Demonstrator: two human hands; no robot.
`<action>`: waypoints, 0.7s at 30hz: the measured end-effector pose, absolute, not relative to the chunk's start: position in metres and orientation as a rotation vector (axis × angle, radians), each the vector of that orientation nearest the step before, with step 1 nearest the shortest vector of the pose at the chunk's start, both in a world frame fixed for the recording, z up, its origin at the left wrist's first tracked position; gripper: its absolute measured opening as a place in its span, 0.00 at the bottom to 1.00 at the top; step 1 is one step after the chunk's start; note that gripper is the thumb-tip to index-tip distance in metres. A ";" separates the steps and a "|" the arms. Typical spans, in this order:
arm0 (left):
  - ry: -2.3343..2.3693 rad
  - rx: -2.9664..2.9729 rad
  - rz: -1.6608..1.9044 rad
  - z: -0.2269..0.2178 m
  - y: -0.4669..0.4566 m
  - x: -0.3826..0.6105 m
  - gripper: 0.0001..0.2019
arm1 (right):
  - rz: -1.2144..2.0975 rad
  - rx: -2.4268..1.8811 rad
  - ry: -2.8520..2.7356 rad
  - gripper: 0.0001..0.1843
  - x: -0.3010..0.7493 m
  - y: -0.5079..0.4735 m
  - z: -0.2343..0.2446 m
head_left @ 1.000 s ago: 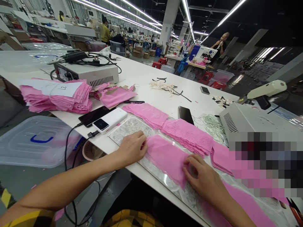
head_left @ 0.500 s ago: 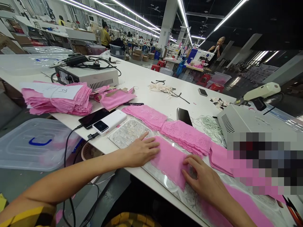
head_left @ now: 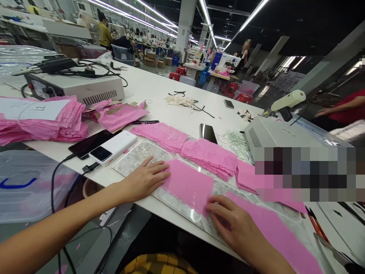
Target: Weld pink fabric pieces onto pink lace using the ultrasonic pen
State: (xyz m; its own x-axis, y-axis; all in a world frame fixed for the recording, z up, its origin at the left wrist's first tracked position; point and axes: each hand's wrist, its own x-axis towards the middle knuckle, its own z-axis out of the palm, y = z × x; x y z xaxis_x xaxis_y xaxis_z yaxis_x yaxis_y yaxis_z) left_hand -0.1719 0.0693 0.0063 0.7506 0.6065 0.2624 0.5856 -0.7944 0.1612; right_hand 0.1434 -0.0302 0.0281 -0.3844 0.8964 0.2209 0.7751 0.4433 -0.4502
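Note:
A flat pink fabric piece (head_left: 189, 184) with a wavy lower edge lies on a grey marbled board (head_left: 149, 150) along the table's front edge. My left hand (head_left: 148, 179) rests on its left end, palm down, with the fingers stretched out and nothing in them. At its lower right corner, my right hand (head_left: 232, 220) has bent fingers and thumb drawn together on the edge; the fingertips are slightly blurred. To the right lies another pink piece (head_left: 265, 224), partly behind my right forearm. Stacks of pink lace-patterned fabric (head_left: 209, 156) line the board's far side.
At left are a white power bank (head_left: 114, 147), a dark phone (head_left: 89, 144), a bundled pink stack (head_left: 57, 123) and a grey box (head_left: 94, 87) with a corded tool. A second phone (head_left: 208, 133), green string (head_left: 236, 140) and another grey box (head_left: 273, 133) stand behind. Scissors (head_left: 339, 255) lie right.
The view has turned to the right, so things sit further left in it. My left hand stays on the fabric's left end; my right hand's fingers have drawn closer together at its lower right corner.

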 end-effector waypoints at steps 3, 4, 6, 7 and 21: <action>0.936 2.926 0.517 0.006 0.070 -0.171 0.17 | 0.280 -1.468 -2.152 0.14 0.160 -0.042 0.029; 0.896 2.938 0.539 0.007 0.069 -0.167 0.18 | 0.240 -1.511 -2.091 0.14 0.170 -0.048 0.028; 0.760 2.952 0.567 0.010 0.067 -0.155 0.19 | 0.144 -1.598 -1.974 0.13 0.191 -0.061 0.027; 0.677 2.956 0.561 0.012 0.064 -0.145 0.20 | 0.078 -1.632 -1.924 0.12 0.202 -0.069 0.025; -0.059 2.913 0.411 0.010 0.050 -0.004 0.27 | -0.581 -1.764 -1.616 0.17 0.276 -0.153 -0.017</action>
